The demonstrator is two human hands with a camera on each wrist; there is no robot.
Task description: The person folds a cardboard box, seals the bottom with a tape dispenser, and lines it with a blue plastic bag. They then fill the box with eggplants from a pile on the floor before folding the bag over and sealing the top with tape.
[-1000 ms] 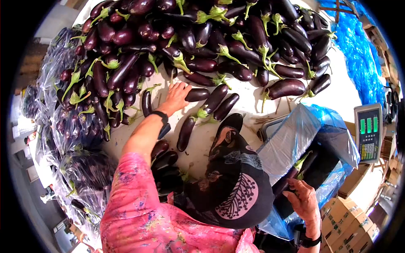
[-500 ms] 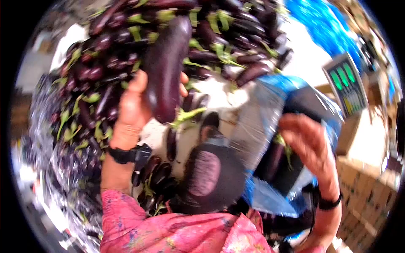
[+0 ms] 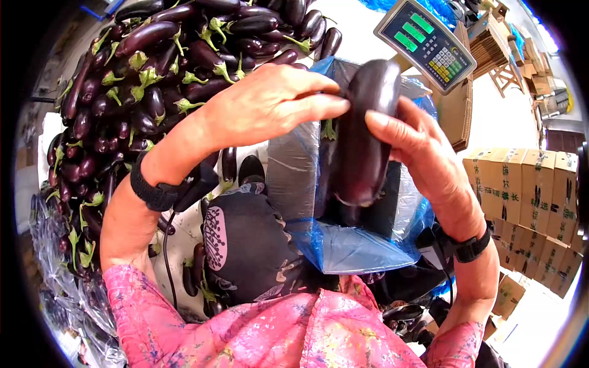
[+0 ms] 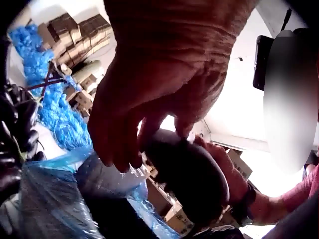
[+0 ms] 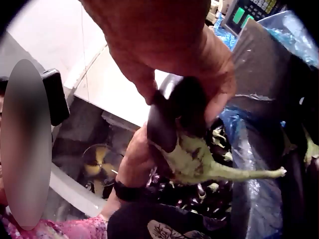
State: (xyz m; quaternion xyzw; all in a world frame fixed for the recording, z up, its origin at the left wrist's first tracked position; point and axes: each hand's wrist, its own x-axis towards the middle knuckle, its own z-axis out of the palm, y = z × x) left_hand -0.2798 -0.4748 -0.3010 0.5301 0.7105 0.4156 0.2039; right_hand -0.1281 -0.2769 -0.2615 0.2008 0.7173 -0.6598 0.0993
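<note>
A large, glossy dark purple eggplant [image 3: 367, 135] is held over the box in the head view. My right hand [image 3: 423, 144] grips it from the right, thumb across its near side. In the right wrist view its green cap and long stem [image 5: 199, 167] show below the right hand [image 5: 164, 45]. My left hand [image 3: 276, 101] reaches in from the left, its extended fingertips right at the eggplant's side. The left wrist view shows the left hand [image 4: 164, 79] above the eggplant [image 4: 187, 174], its fingers pointing down. Below is an open box lined with blue plastic [image 3: 356, 248], with eggplant inside.
A big heap of eggplants [image 3: 141, 92] covers the table at left, edged by clear plastic sheeting [image 3: 80, 282]. A scale display [image 3: 425, 43] stands behind the box. Stacked cartons [image 3: 527, 196] are at right. My dark-clothed knee [image 3: 251, 245] is left of the box.
My left hand picked up an eggplant from the table and brought it right, over the box. The right hand rose from the box and now grips it. The head view turned right.
</note>
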